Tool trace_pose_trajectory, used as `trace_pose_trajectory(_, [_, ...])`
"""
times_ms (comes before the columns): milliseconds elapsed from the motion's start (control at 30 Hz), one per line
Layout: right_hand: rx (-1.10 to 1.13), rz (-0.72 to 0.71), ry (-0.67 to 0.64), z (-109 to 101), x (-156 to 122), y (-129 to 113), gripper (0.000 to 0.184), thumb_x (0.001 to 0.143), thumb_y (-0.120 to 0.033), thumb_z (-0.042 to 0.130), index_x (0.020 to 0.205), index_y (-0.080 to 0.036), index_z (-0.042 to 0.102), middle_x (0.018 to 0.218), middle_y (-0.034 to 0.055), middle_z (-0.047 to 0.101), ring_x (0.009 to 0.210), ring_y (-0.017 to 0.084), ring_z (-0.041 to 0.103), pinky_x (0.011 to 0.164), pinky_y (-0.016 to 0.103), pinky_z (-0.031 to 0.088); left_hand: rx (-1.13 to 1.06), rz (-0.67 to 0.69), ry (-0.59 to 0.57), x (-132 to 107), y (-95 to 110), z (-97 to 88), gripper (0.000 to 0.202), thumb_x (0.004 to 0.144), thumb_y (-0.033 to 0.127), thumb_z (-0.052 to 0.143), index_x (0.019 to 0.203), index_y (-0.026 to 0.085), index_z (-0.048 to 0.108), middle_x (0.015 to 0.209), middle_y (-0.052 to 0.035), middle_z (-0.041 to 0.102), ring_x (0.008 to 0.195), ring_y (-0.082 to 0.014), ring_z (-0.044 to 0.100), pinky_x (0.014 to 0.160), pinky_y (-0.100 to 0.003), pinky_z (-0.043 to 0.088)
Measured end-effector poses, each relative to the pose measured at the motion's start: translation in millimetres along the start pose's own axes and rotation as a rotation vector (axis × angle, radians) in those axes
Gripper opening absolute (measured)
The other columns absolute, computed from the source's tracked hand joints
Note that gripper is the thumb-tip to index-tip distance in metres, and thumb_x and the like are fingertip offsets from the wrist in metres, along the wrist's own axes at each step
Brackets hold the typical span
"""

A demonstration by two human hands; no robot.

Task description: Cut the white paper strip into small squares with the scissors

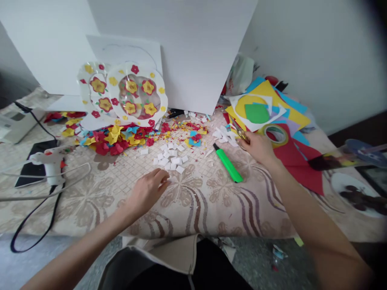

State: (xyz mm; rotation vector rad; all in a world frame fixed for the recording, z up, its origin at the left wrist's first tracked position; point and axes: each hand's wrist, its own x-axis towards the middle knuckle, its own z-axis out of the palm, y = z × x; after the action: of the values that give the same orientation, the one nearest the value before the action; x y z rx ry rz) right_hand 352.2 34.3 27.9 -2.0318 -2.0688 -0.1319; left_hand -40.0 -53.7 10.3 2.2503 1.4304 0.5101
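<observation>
Just beyond the fingertips of the left hand (148,191), a cluster of small white foam squares (171,158) is lying loose on the patterned cloth (193,201). The fingers are loosely curled together and are resting on the cloth, with nothing between them as far as I can see; the nearest square is sitting just ahead of them and slightly to the right, close to touching. That puts the left hand plainly nearer the pile than the other.

Off to the far side of a green highlighter (228,163), whose long axis is running diagonally away from the person towards the pile, the right hand (258,147) is closing around a pair of scissors (240,134), their handles tucked into the grip and the blades pointing up and away. More white offcuts (223,135) are lying just beside that hand.

The squares themselves are looking thin, matte and roughly even in size, scattered flat rather than stacked.
</observation>
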Motion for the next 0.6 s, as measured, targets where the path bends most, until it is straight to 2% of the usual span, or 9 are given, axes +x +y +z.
trace_pose_trajectory(100, [0.075,0.081,-0.003,2,-17,25,0.028,0.086,-0.043,0.052,0.082,-0.018,0.065,0.067,0.0069,0.065,0.061,0.021,0.057,0.056,0.03,0.032,-0.164,0.071,0.009,45,22,5.4,0.007,0.086,0.027,0.056,0.083,0.022,0.057,0.075,-0.0025,0.065,0.064,-0.0156,0.059,0.062,-0.029,0.046])
trace_pose_trajectory(200, [0.175,0.166,0.008,5,-37,34,0.031,0.084,-0.048,0.055,0.084,-0.019,0.065,0.072,0.007,0.069,0.066,0.022,0.063,0.059,0.03,0.037,-0.353,0.126,-0.002,117,61,13.2,0.01,0.084,0.027,0.059,0.08,0.019,0.056,0.068,-0.0013,0.063,0.061,-0.0129,0.059,0.062,-0.026,0.045])
trace_pose_trajectory(267, [0.208,0.217,0.023,6,-48,37,0.033,0.081,-0.05,0.058,0.088,-0.019,0.065,0.077,0.0078,0.072,0.072,0.024,0.066,0.062,0.03,0.04,-0.458,0.174,-0.009,162,87,20.8,0.009,0.087,0.025,0.055,0.087,0.017,0.056,0.078,-0.0038,0.066,0.067,-0.0127,0.062,0.066,-0.026,0.048])
trace_pose_trajectory(333, [0.21,0.243,0.038,8,-58,42,0.034,0.081,-0.051,0.058,0.088,-0.019,0.065,0.079,0.0085,0.073,0.073,0.024,0.068,0.062,0.031,0.041,-0.363,0.212,0.017,190,102,30.0,0.018,0.086,0.025,0.059,0.099,0.014,0.056,0.102,-0.0106,0.066,0.077,-0.015,0.064,0.074,-0.029,0.05])
trace_pose_trajectory(400, [0.198,0.241,0.043,11,-67,46,0.033,0.083,-0.051,0.055,0.089,-0.019,0.064,0.079,0.0083,0.073,0.073,0.024,0.068,0.06,0.03,0.04,-0.146,0.234,-0.02,196,104,40.4,0.033,0.084,0.03,0.065,0.109,0.011,0.054,0.116,-0.0175,0.06,0.091,-0.0223,0.064,0.084,-0.036,0.049])
trace_pose_trajectory(500, [0.152,0.235,0.02,20,-74,49,0.031,0.086,-0.05,0.053,0.089,-0.02,0.063,0.081,0.0075,0.073,0.075,0.024,0.067,0.058,0.029,0.038,0.1,0.162,-0.203,177,91,57.6,0.053,0.08,0.043,0.07,0.115,0.008,0.051,0.119,-0.023,0.056,0.103,-0.0331,0.061,0.086,-0.044,0.048])
trace_pose_trajectory(567, [0.107,0.241,0.019,26,-72,49,0.03,0.087,-0.048,0.053,0.09,-0.021,0.063,0.083,0.0075,0.072,0.076,0.024,0.066,0.059,0.029,0.037,0.158,0.112,-0.251,161,81,68.4,0.054,0.076,0.043,0.073,0.112,0.009,0.052,0.119,-0.0226,0.055,0.102,-0.0339,0.06,0.084,-0.043,0.049])
trace_pose_trajectory(600, [0.09,0.235,0.026,29,-70,48,0.029,0.088,-0.047,0.052,0.092,-0.02,0.063,0.084,0.008,0.071,0.077,0.024,0.065,0.06,0.029,0.038,0.155,0.108,-0.251,155,78,73.0,0.048,0.077,0.041,0.072,0.109,0.01,0.053,0.117,-0.0209,0.056,0.1,-0.0322,0.061,0.083,-0.042,0.049])
